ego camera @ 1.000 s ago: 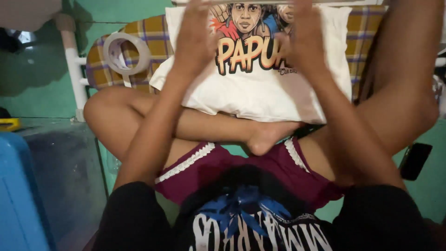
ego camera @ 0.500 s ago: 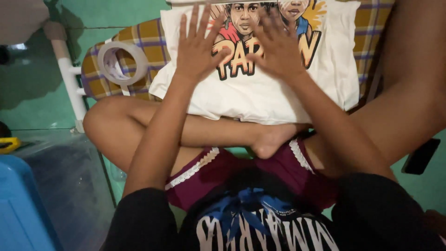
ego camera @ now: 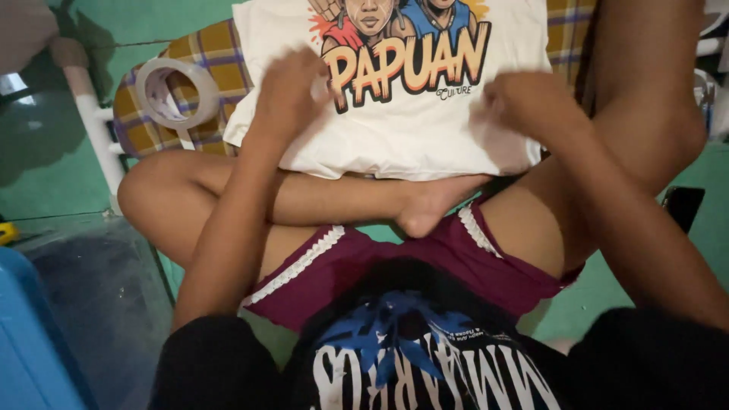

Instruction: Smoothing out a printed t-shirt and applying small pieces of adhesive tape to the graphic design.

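White folded T-shirt (ego camera: 425, 129) lies flat across the person's crossed legs and a plaid cushion (ego camera: 209, 61) at the far middle, print side up, likely so the fabric can be pressed smooth. Left hand (ego camera: 292, 91) sits on the shirt's left part, fingers curled down onto the cloth, pressing rather than clearly pinching; whether any fabric is caught in its grip I cannot tell. Right hand (ego camera: 528, 102) rests on the shirt's right part, blurred, fingers bent and bunched against the cloth, maybe gathering a fold, hold unclear. Print: cartoon faces in red and blue at the far edge, a band of big orange-yellow block letters with dark outline below, a small dark script line under its right end. Roll of clear tape (ego camera: 176, 93) lies on the cushion just left of the shirt, not touched. White pipe (ego camera: 95, 125) runs along the far left over green floor (ego camera: 53, 175). Blue bin edge (ego camera: 30, 342) at near left. Dark phone-like slab (ego camera: 683, 209) on the floor at right.
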